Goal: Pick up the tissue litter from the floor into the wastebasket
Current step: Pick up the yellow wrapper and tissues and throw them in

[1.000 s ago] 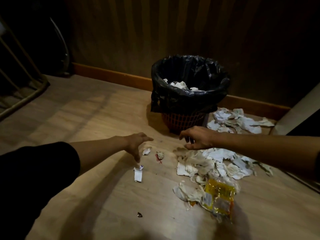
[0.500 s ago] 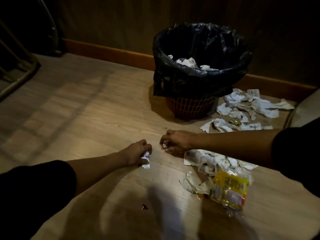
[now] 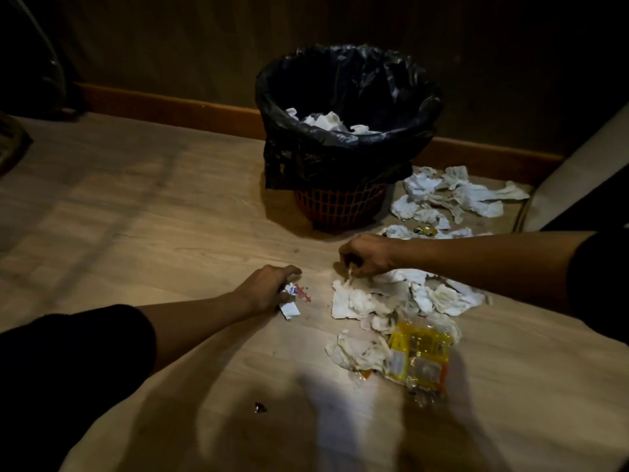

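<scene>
A red mesh wastebasket (image 3: 340,209) lined with a black bag (image 3: 343,144) stands by the wall, with white tissues (image 3: 323,120) inside. My left hand (image 3: 269,287) rests on the floor, closed on a small white paper scrap (image 3: 290,306). A red scrap (image 3: 303,292) lies just right of it. My right hand (image 3: 367,255) pinches the near edge of a heap of crumpled white tissues (image 3: 391,298). More tissues (image 3: 449,195) lie to the right of the basket. Another tissue wad (image 3: 357,352) sits next to a yellow plastic wrapper (image 3: 420,359).
The wooden floor (image 3: 153,216) stretches open to the left. A wooden skirting board (image 3: 170,109) runs along the dark wall. A pale furniture edge (image 3: 571,185) slants at the right. A tiny dark crumb (image 3: 259,408) lies near me.
The view has moved closer to the basket. My left hand closed on the white scrap. My right hand dropped from the bare floor onto the tissue heap and pinched it.
</scene>
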A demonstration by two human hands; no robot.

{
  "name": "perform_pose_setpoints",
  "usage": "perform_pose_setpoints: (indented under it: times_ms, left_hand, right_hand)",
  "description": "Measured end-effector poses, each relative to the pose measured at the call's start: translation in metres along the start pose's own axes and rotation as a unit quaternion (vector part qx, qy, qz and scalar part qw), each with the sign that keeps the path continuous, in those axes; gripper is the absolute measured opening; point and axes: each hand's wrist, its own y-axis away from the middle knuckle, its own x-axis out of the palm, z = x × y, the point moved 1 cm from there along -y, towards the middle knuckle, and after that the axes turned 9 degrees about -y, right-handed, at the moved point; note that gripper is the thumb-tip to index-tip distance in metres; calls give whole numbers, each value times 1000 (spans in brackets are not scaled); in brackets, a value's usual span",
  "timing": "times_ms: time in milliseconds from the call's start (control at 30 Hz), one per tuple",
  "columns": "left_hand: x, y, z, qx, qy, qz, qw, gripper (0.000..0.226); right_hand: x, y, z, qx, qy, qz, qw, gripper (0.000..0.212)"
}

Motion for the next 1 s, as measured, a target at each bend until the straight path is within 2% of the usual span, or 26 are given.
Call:
perform_pose_setpoints:
  times_ms: [100, 167, 267, 333, 567, 700, 833, 933, 1000]
  left_hand:
    - [6, -10, -2, -2, 2, 5, 1000, 48]
    - [9, -13, -2, -10, 14, 5, 1000, 36]
    - [10, -14, -2, -6, 17, -3, 1000, 20]
    - [10, -13, -3, -5, 5, -10, 1000, 15]
    - [13, -8, -7, 17, -22, -30, 999, 18]
    - [12, -6, -6, 44, -25, -39, 998, 22]
    - [21, -11, -7, 45, -70, -14, 996, 28]
    - [29, -14, -6, 41, -109, 21, 993, 33]
    - [30, -19, -10, 36, -126, 34, 991, 36]
  right_hand:
    - [-2, 23, -20, 20, -4, 24, 999, 32]
    - [0, 34, -22, 21, -16, 13, 1000, 38]
    - [16, 39, -8, -11, -31, 16, 999, 49]
    - [32, 35, 5, -47, 17, 20, 999, 55]
    - [42, 12, 19, -74, 92, 92, 989, 34]
    - [49, 13, 11, -112, 96, 79, 986, 29]
    - [62, 19, 6, -141, 112, 79, 980, 28]
    - [52, 26, 10, -112, 80, 91, 986, 21]
    - [38, 29, 8, -90, 31, 56, 994, 32]
